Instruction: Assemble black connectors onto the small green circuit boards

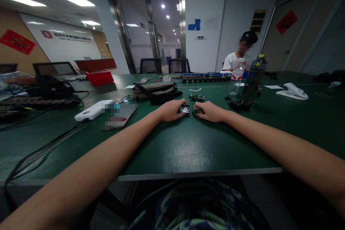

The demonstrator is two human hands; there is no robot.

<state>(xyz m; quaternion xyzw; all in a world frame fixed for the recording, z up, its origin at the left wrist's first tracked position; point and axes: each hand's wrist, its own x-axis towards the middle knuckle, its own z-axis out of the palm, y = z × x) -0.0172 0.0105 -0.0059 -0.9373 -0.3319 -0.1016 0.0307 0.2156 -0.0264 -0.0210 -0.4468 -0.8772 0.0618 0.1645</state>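
Near the middle of the green table, my left hand grips a small black housing with a pale, silvery inside facing me. Across a narrow gap, my right hand pinches a small green circuit board between thumb and fingers. The two pieces are apart. Just behind my hands lies a little heap of green circuit boards. Black blocky parts sit beyond my left hand, in front of a grey-brown pouch. Finer details of the held pieces are too small to tell.
To the left lie a phone, a white device, cables and a red bin. A clear water bottle and a dark tall bottle stand right. A white stand lies farther right. A person sits across the table.
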